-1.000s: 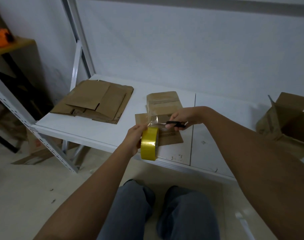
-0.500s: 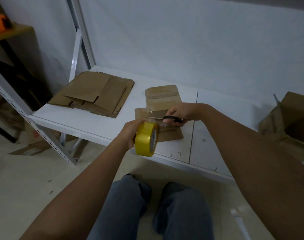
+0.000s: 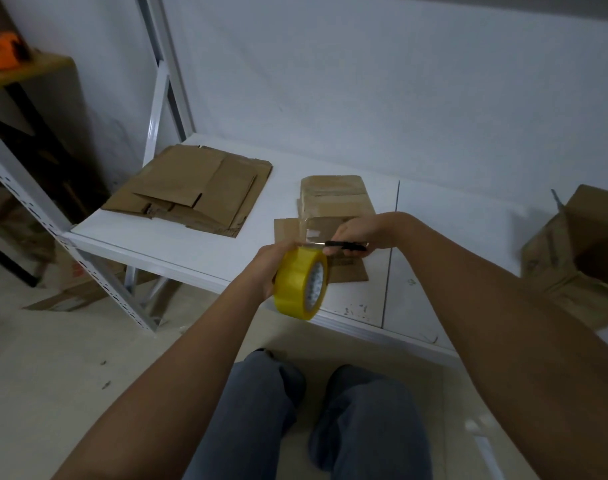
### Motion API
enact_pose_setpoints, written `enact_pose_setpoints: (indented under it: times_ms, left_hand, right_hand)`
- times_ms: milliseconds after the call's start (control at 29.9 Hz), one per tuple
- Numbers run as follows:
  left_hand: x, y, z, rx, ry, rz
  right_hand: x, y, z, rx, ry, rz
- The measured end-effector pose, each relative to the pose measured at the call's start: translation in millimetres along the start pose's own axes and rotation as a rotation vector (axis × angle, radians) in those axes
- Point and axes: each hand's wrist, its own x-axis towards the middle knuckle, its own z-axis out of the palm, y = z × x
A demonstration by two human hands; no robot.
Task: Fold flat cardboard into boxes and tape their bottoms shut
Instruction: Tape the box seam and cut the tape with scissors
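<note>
2 hands over white counter [image 3: 198, 244]: left hand [image 3: 271, 268] grips yellow tape roll [image 3: 300, 284]; right hand [image 3: 356, 233] pinches black-handled scissors [image 3: 344, 245] above brown taped cardboard box [image 3: 333, 199].

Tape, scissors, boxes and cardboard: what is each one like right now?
tape roll: held upright in the left hand, a clear strip pulled out.
scissors: gripped by the right hand, blades at the strip.
small box: folded, standing on the shelf.
flat cardboard: stacked, unfolded.
big box: open, flaps up.

Yellow tape roll [image 3: 300, 283], brown cardboard [image 3: 191, 192], white shelf [image 3: 198, 247], black-handled scissors [image 3: 345, 246], grey trousers [image 3: 330, 420].
</note>
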Motion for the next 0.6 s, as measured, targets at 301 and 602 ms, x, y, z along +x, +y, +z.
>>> enact_pose_setpoints:
  times_ms: [301, 602]
  left_hand:
    - [-11, -10, -1, -0.001, 0.032, 0.067]
    - [-37, -33, 23, 0.102, -0.02, 0.181]
  right_hand:
    - [-15, 27, 42, 0.023, 0.238, -0.173]
    - [-33, 126, 109, -0.051, 0.908, 0.026]
